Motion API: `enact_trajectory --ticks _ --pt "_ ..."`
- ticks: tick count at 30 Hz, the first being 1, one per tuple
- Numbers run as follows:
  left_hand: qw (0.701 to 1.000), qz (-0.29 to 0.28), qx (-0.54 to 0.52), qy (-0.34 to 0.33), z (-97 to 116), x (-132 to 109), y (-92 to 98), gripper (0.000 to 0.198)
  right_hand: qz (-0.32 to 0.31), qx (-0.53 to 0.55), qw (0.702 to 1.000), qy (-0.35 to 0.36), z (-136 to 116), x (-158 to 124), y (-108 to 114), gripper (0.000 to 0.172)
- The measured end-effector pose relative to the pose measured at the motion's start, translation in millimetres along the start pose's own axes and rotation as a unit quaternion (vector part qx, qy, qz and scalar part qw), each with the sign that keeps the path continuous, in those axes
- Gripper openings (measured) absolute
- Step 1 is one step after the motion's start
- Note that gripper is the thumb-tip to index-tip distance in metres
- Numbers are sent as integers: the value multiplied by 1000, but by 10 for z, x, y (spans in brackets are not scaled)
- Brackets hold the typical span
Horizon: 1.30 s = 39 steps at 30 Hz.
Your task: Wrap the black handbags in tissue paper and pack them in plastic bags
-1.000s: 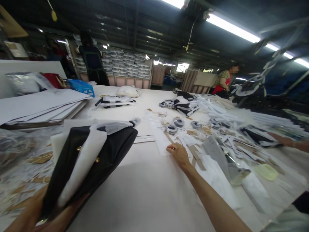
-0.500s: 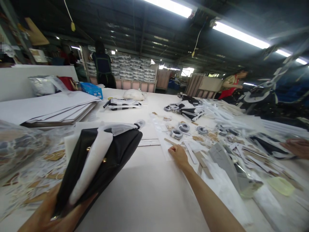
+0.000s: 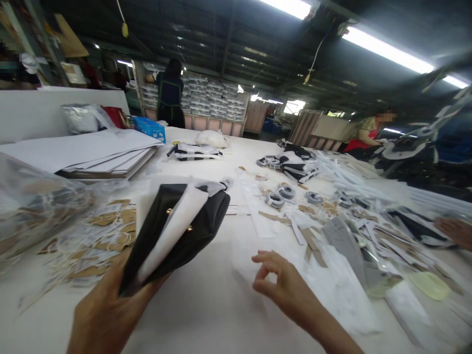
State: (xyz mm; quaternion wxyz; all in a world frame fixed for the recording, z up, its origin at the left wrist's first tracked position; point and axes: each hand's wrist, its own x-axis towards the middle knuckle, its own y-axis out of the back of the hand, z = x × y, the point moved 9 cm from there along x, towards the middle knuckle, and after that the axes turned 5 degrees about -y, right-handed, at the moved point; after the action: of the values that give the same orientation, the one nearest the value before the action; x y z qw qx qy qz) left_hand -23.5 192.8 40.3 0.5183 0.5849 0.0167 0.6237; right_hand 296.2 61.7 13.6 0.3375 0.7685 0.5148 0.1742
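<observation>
My left hand (image 3: 110, 300) grips the lower end of a black bag (image 3: 199, 231) with gold-coloured studs. White wrapping (image 3: 177, 228) runs along the middle of the bag, and grey-white wrapping covers its far end. To the right, my right hand (image 3: 283, 280) is low over the table, its thumb and index finger curled into a ring. A thin, translucent plastic sheet (image 3: 243, 260) reaches its fingertips and appears pinched there; its outline is faint. Beyond that hand lie brown card strips (image 3: 313, 246) and another plastic sheet (image 3: 256, 211).
Tags with strings (image 3: 110, 226) are spread on the left, beside a plastic sack (image 3: 40, 201). Stacked white boards (image 3: 88, 152) stand behind them. Grey coils (image 3: 282, 194) lie ahead. A co-worker's hand (image 3: 453, 231) is at far right; other people stand farther back.
My right hand has drawn back toward me, its fingers opening from a fist into a ring. In the picture, the black bag has moved right with my left hand; the view has shifted too.
</observation>
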Motion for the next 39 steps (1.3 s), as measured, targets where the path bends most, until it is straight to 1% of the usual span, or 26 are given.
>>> enact_trajectory --ticks 2,4,5,7,8,10,12,13,14,16,17,18,20,21,22,23,25,26,27,29,32,35,37,39 --pt "999 -3 -2 -39 202 58 35 44 -49 1 999 -17 23 -263 -270 2" --pt "993 15 -4 -116 486 67 70 37 -94 -13 995 -17 57 -456 -524 2" --pt "986 22 -7 -164 648 38 68 35 -112 -22 993 -9 70 -527 -643 5" --pt "966 25 -18 -256 960 -90 21 35 -139 -40 989 16 81 -636 -863 11" --pt "955 14 -24 -297 1099 -181 -30 37 -149 -46 987 27 81 -681 -961 12" --pt "933 -12 -28 -359 1315 -376 -145 39 -167 -48 984 28 77 -765 -1112 12" --pt "917 -37 -17 -396 1442 -542 -249 38 -196 -31 980 20 7 -863 -1174 8" --pt "912 -47 -10 -407 1475 -602 -290 37 -209 -19 977 20 -70 -912 -1152 7" --pt "910 -51 -3 -412 1491 -644 -317 36 -225 -8 974 27 -180 -953 -1098 6" --pt "907 -55 10 -417 1496 -699 -355 35 -236 11 970 53 -468 -953 -867 10" --pt "907 -52 13 -418 1491 -718 -363 35 -226 15 972 60 -609 -885 -705 14" --pt "907 -47 14 -418 1484 -735 -368 34 -196 17 979 61 -733 -755 -511 18" --pt "909 -36 12 -415 1468 -769 -378 35 -101 3 994 37 -874 -348 -123 20" --pt "909 -28 10 -415 1463 -787 -381 34 -68 -18 997 30 -908 -110 -3 19" --pt "910 -22 7 -414 1459 -802 -385 34 -54 -33 998 7 -882 145 47 17" --pt "910 -18 5 -414 1457 -813 -391 34 -59 -36 997 -46 -770 400 30 14" --pt "911 -9 0 -413 1452 -811 -381 33 -69 -51 992 -92 -578 857 -100 13" --pt "911 -4 -4 -411 1444 -794 -366 33 -69 -64 989 -117 -459 1044 -185 14" --pt "913 -3 -8 -409 1429 -765 -346 33 -67 -79 985 -138 -345 1197 -273 17" --pt "915 -6 -13 -404 1375 -681 -300 34 -61 -114 976 -174 -145 1402 -432 25" --pt "916 -14 -13 -400 1226 -542 -217 34 -46 -160 967 -194 14 1541 -556 40" --pt "921 -17 -6 -389 1046 -471 -143 32 -20 -185 963 -193 38 1598 -550 55" --pt "920 -17 0 -392 991 -514 -120 31 -11 -189 962 -195 34 1615 -540 59" --pt "914 -10 2 -405 1009 -621 -115 30 -6 -183 962 -203 35 1618 -554 60"
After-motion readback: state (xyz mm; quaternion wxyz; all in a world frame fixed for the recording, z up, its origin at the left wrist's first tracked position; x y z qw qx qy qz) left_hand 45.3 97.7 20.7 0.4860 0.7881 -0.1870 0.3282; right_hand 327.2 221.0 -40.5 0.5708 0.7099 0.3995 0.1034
